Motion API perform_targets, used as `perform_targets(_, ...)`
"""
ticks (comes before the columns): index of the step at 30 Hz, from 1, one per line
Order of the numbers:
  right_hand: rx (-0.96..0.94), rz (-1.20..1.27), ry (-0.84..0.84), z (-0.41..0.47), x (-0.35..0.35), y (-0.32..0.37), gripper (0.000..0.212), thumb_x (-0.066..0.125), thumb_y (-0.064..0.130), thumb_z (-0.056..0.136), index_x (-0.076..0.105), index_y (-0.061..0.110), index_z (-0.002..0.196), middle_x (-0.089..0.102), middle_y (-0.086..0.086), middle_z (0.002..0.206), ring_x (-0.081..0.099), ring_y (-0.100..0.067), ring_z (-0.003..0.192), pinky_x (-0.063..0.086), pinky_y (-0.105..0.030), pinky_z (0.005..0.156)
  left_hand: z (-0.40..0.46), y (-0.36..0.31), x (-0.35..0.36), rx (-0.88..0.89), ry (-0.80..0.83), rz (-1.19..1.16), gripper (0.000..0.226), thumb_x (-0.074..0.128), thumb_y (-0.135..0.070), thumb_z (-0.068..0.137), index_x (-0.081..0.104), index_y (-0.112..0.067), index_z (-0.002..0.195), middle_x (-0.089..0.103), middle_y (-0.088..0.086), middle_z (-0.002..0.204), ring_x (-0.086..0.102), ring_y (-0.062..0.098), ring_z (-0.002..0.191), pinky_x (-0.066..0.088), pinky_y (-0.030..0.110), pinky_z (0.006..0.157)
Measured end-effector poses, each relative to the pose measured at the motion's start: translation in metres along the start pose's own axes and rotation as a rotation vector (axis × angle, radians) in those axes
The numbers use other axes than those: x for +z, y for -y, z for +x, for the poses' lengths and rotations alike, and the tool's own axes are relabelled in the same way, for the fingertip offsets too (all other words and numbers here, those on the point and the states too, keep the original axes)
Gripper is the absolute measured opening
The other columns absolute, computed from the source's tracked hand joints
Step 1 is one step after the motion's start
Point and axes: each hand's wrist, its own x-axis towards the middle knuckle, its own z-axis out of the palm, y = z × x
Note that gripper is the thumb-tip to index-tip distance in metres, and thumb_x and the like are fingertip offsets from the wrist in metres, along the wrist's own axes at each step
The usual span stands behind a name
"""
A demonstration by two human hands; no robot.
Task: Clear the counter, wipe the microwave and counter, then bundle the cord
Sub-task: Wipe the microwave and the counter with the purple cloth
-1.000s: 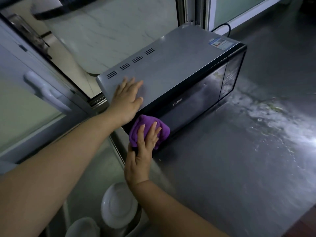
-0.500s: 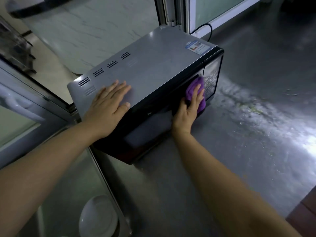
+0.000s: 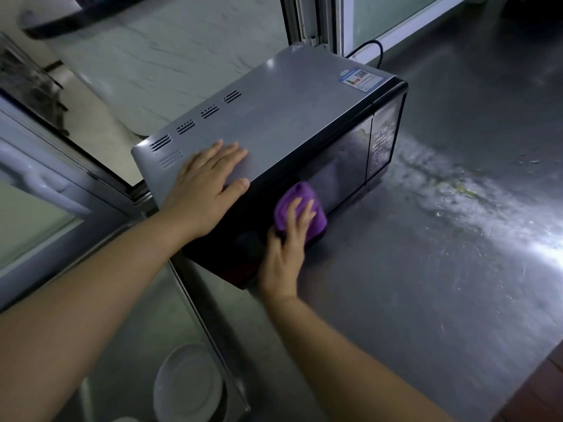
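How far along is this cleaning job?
Done: nothing stands on the counter besides the microwave. In hand: the right hand presses a purple cloth on its door; the left hand steadies the top. Left: smeared counter, unbundled cord.

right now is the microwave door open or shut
Shut. The microwave door lies flush with the control panel, and the right hand presses the purple cloth flat against its front.

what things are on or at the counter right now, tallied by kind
microwave: 1
purple cloth: 1
power cord: 1
white plate in the sink: 1 fully in view; a second white rim at the bottom edge is too cropped to tell
Total: 4
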Motion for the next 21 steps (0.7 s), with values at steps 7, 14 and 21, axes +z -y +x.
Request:
perform_targets(7, -0.051, -0.007, 0.174, -0.114, 0.055, -0.021, 0.078, 0.044, -0.007, 0.08, 0.021, 0.028, 0.145, -0.005, 0.007, 0.157, -0.013, -0.019, 0.145, 0.002, -0.053, 0.117, -0.003, 0.002, 0.001, -0.013, 0.003, -0.009, 0.058, 0.028, -0.049, 0.09, 0.027, -0.028, 0.144, 0.022, -0.01, 0.153, 0.004, 0.007, 0.143, 0.006, 0.036, 0.115)
perform_targets(14, -0.056, -0.046, 0.168, -0.109, 0.054, -0.029, 0.075, 0.042, -0.006, 0.08, 0.019, 0.021, 0.145, -0.007, 0.002, 0.156, -0.015, -0.019, 0.145, -0.002, -0.047, 0.117, -0.005, 0.003, 0.001, -0.015, 0.001, -0.027, 0.059, 0.027, -0.048, 0.089, 0.028, -0.028, 0.144, 0.023, -0.01, 0.153, 0.004, 0.007, 0.143, 0.007, 0.036, 0.115)
perform_targets(21, 0.025, 0.005, -0.036, -0.007, 0.007, -0.038, 0.065, 0.044, 0.004, 0.089, 0.022, 0.038, 0.138, 0.001, 0.008, 0.155, -0.006, -0.011, 0.145, 0.0, -0.02, 0.114, -0.003, 0.003, -0.001, -0.026, 0.027, -0.064, 0.077, 0.032, -0.066, 0.077, 0.028, -0.028, 0.144, 0.022, -0.01, 0.153, 0.013, 0.009, 0.142, 0.01, 0.034, 0.115)
